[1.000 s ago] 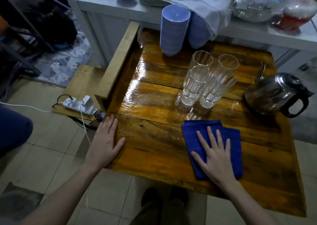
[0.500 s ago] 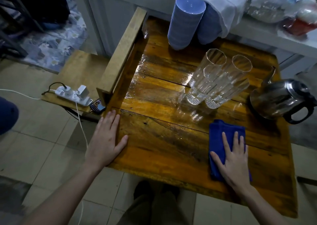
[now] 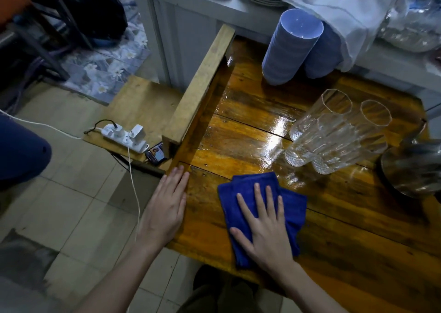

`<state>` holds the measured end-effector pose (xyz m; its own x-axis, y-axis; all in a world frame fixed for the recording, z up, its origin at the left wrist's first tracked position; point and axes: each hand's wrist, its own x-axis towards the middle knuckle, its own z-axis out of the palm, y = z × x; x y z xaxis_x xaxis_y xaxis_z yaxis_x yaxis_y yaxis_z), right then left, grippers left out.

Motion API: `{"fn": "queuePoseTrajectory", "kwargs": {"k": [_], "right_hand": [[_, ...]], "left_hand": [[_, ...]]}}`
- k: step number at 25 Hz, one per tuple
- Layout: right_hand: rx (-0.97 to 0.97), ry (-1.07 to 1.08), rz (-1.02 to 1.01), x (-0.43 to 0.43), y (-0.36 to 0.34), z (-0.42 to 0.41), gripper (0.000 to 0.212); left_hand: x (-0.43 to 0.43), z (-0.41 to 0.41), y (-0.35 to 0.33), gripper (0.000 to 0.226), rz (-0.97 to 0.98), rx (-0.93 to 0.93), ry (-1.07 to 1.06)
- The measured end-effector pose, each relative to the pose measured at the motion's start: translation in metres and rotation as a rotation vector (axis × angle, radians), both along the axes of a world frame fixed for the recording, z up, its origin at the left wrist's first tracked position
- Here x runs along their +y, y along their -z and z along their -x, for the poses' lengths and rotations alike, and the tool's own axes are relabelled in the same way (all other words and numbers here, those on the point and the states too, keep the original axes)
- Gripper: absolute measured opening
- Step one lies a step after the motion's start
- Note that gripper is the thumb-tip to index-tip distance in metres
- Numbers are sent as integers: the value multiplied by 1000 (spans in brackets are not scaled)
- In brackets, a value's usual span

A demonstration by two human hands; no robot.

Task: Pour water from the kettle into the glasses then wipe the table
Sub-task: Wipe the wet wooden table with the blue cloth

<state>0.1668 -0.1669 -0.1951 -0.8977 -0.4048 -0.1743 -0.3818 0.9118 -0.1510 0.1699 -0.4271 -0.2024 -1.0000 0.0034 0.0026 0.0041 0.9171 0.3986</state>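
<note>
A glossy, wet-looking wooden table point(image 3: 346, 229) fills the right half of the view. My right hand point(image 3: 263, 226) lies flat, fingers spread, pressing a folded blue cloth point(image 3: 241, 188) onto the table near its front edge. My left hand point(image 3: 165, 207) rests flat on the table's front left corner and holds nothing. Several tall clear glasses point(image 3: 334, 131) stand clustered behind the cloth, with a little water visible at the bottom. The steel kettle point(image 3: 415, 169) sits at the right edge, partly cut off.
Two stacks of blue bowls point(image 3: 290, 47) stand at the table's back. A raised wooden rail point(image 3: 200, 86) borders its left side. A white power strip point(image 3: 124, 136) with cables and a phone point(image 3: 156, 154) lie on a lower shelf to the left. A white counter point(image 3: 214, 5) behind holds plates and bags.
My right hand slid the blue cloth right, then back left across the table's front. My left hand stayed on the corner. The camera view shifted left.
</note>
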Motion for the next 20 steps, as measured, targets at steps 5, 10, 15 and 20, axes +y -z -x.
{"fn": "queuePoseTrajectory", "kwargs": {"k": [5,10,15,20], "right_hand": [[-17,-116,21,-33,1,19,74],[-15,-173,34,-52,1,58,72],[5,-147,37,-71,4,83,72],[35,-84,71,-96,7,126,73]], "left_hand": [[5,2,2,54,67,16,-6],[1,12,2,54,19,21,-2],[1,11,5,57,3,15,-40],[1,12,5,57,6,1,-35]]}}
